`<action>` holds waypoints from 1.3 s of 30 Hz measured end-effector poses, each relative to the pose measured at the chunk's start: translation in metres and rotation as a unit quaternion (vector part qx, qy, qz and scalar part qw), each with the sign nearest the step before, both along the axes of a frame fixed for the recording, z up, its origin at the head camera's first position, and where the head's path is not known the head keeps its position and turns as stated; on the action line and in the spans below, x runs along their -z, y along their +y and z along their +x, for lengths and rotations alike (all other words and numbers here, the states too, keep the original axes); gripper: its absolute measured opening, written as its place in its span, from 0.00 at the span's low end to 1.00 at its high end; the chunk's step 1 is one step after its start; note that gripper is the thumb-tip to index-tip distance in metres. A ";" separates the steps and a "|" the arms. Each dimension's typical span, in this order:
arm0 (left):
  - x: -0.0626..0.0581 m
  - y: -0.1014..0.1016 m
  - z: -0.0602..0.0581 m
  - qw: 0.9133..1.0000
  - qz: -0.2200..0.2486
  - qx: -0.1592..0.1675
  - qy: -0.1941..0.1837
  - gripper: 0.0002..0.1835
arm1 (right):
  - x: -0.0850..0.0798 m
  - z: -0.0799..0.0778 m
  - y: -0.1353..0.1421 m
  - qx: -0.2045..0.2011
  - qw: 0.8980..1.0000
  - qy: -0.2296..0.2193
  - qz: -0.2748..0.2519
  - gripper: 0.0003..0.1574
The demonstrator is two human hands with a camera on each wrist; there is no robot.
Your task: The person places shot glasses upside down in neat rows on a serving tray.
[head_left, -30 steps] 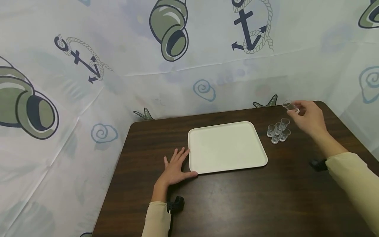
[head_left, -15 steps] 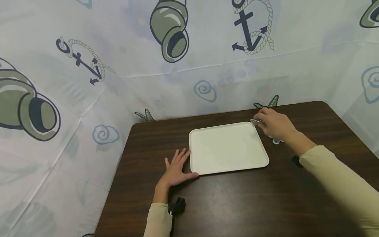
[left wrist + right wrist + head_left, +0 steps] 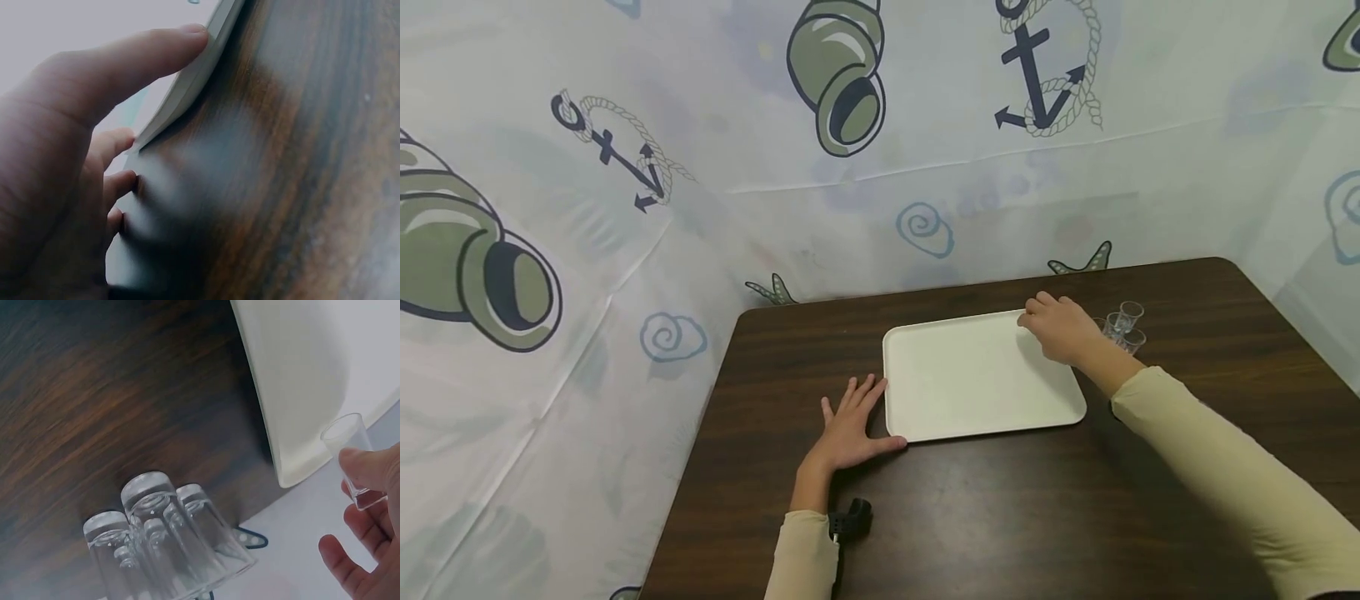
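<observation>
A small clear shot glass [image 3: 349, 439] is pinched between the thumb and fingers of my right hand [image 3: 1062, 329], above the far right corner of the white rectangular tray [image 3: 970, 383]. In the head view that glass is hidden behind the hand; the right wrist view shows it tilted. My left hand [image 3: 844, 437] lies at the tray's near left corner, fingers spread and straight, with the thumb [image 3: 156, 53] touching the rim. Several more shot glasses [image 3: 153, 506] stand in a cluster just right of the tray, partly covered by my right forearm in the head view.
The dark wood table [image 3: 970, 517] extends in front of the tray and to both sides. Behind it hangs a pale curtain [image 3: 850, 217] printed with shells and anchors, meeting the table's back edge. A black wrist camera [image 3: 852, 520] sits on the left wrist.
My right hand has carried the shot glass leftward from the table's back right, past the cluster, to over the tray's far right corner. The left hand stays at the tray.
</observation>
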State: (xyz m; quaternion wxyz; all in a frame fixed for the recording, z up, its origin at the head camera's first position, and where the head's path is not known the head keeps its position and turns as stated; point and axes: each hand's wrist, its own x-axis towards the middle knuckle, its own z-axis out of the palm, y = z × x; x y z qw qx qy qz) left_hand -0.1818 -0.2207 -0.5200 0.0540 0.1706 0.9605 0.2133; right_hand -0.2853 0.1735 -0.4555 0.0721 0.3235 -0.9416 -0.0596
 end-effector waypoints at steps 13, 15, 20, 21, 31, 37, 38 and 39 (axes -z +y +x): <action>0.002 0.001 0.001 1.000 -0.010 -0.008 -0.001 0.55 | 0.014 -0.001 -0.005 -0.009 1.000 0.002 0.007 0.21; 0.002 0.001 0.001 1.000 -0.009 -0.007 -0.001 0.55 | 0.015 -0.001 -0.004 -0.007 1.000 -0.003 0.003 0.22; 0.001 0.002 0.003 1.000 -0.006 -0.004 0.002 0.55 | 0.016 0.001 -0.003 -0.003 1.000 -0.007 -0.002 0.24; 0.001 0.003 0.003 1.000 -0.004 -0.004 0.003 0.55 | 0.017 0.001 -0.003 -0.003 1.000 -0.005 -0.004 0.24; 0.005 0.001 0.004 1.000 0.003 -0.003 0.015 0.55 | 0.004 0.017 -0.013 -0.015 0.997 0.031 -0.068 0.29; 0.003 0.003 0.003 1.000 0.002 -0.003 0.012 0.55 | -0.017 0.036 -0.032 -0.044 0.991 0.004 -0.128 0.31; 0.003 0.004 0.003 1.000 0.002 -0.003 0.012 0.55 | -0.021 0.039 -0.036 -0.054 0.989 0.000 -0.138 0.31; 0.003 0.004 0.002 1.000 0.002 -0.004 0.012 0.55 | -0.026 0.042 -0.040 -0.064 0.987 -0.003 -0.150 0.31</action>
